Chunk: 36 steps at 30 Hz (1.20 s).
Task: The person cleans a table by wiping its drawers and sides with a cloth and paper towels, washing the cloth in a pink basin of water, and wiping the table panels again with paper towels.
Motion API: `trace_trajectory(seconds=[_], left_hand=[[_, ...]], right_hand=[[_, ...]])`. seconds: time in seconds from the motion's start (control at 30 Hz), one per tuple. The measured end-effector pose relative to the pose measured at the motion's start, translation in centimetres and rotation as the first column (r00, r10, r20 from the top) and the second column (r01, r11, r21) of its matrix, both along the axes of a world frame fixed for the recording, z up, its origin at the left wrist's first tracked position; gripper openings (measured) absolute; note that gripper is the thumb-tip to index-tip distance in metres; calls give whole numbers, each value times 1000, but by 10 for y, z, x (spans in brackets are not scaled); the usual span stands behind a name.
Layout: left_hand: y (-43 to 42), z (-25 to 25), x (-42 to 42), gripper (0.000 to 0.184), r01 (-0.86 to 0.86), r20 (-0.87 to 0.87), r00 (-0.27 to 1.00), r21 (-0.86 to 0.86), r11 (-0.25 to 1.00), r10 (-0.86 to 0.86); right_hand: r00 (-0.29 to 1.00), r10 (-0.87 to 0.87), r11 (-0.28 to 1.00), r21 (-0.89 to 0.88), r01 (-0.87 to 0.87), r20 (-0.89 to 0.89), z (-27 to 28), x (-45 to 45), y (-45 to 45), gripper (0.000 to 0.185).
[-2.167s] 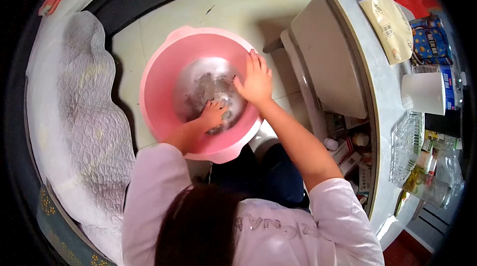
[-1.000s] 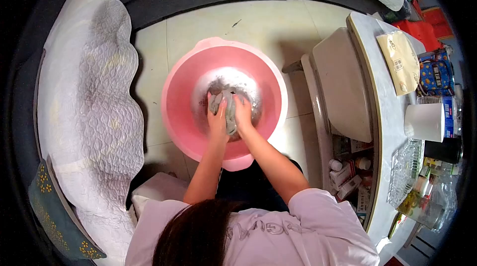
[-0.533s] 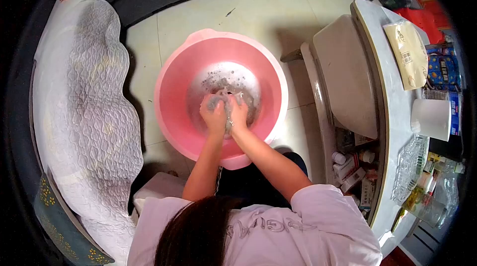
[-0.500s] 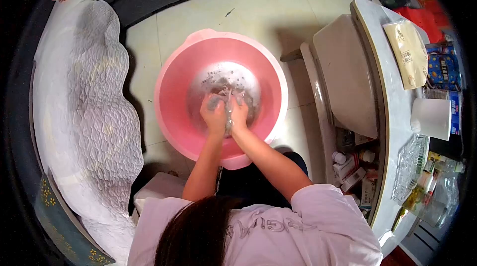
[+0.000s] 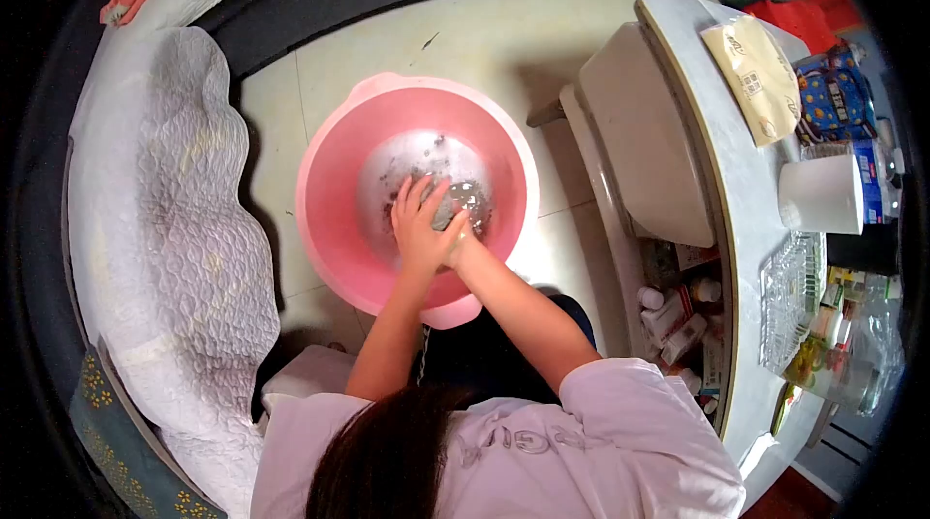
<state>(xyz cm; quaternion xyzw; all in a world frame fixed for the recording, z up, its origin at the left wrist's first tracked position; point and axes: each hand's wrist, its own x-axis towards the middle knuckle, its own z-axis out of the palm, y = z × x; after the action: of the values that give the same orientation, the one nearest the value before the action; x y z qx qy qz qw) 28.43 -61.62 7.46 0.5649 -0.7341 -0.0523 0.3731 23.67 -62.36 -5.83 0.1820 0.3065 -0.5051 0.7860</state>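
On my feed the left hand [image 5: 418,226] lies across a bunched grey cloth [image 5: 443,215], its fingers spread wide; the right hand [image 5: 459,245] sits mostly hidden against it, so I cannot tell how those fingers stand. The cloth is low inside the pink basin [image 5: 325,180]. I'd press evenly with 2 palms, below the rim, so splashes miss the tiled floor [image 5: 484,25]. The cluttered surface [image 5: 748,204] at right stands well apart.
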Motion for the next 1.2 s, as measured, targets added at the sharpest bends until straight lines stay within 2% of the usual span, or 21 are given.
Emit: trace_trajectory(seconds=[0.03, 0.13, 0.23, 0.33, 0.43, 0.53, 0.63, 0.73, 0.77, 0.83, 0.87, 0.97, 1.0, 1.1, 1.2], left_hand=[[-1, 6, -1, 25, 39, 66, 997, -51, 998, -36], [2, -7, -1, 17, 92, 53, 994, 63, 994, -95], [0, -16, -6, 15, 87, 5, 996, 63, 994, -87], [-2, -19, -6, 17, 58, 90, 994, 122, 991, -69], [-3, -20, -6, 22, 28, 3, 1000, 67, 997, -29], [-3, -15, -4, 22, -25, -60, 997, 209, 978, 38], [-4, -31, 17, 21, 121, -413, 908, 416, 901, 69], [-1, -30, 27, 28, 146, -709, 670, 415, 898, 219], [2, -25, 35, 32, 240, -762, 604, 455, 858, 234], [7, -10, 52, 41, 435, -843, 460, 487, 757, 277], [6, -11, 60, 41, 441, -822, 505, 510, 739, 265], [12, 10, 64, 40, 353, -707, 541, 683, 639, 456], [14, 16, 61, 40, 295, -683, 563, 691, 659, 464], [16, 13, 62, 41, 158, -622, 691, 626, 764, 367], [27, 23, 55, 28, -15, -564, 699, 604, 797, 440]], right_hand=[[1000, 13, 1000, -1, -13, -10, 8, 0, 1, 30], [999, 33, 999, 7, -32, -33, 27, 1, 3, 31], [998, 39, 999, 6, -39, -39, 40, 2, 3, 32], [999, 45, 999, 1, -45, -24, 48, 2, 0, 34], [999, 52, 999, 5, -52, 6, 48, 3, 2, 36], [996, 81, 997, 2, -81, 41, 45, -3, 4, 37], [991, 119, 993, -10, -120, -57, 55, -11, 7, 39], [896, 115, 984, -74, -162, -428, 85, -18, 16, 47], [831, 100, 977, -103, -185, -548, 95, -21, 19, 52], [742, 163, 900, -210, -382, -651, 85, -30, 19, 82], [775, 103, 885, -297, -357, -624, 86, -35, 20, 93], [765, 31, 887, -334, -318, -643, 105, -45, 26, 96], [780, 42, 890, -331, -313, -625, 112, -49, 28, 96], [619, -25, 825, -365, -431, -785, 124, -61, 29, 94], [397, -220, 743, -417, -523, -891, 140, -75, 34, 85]])
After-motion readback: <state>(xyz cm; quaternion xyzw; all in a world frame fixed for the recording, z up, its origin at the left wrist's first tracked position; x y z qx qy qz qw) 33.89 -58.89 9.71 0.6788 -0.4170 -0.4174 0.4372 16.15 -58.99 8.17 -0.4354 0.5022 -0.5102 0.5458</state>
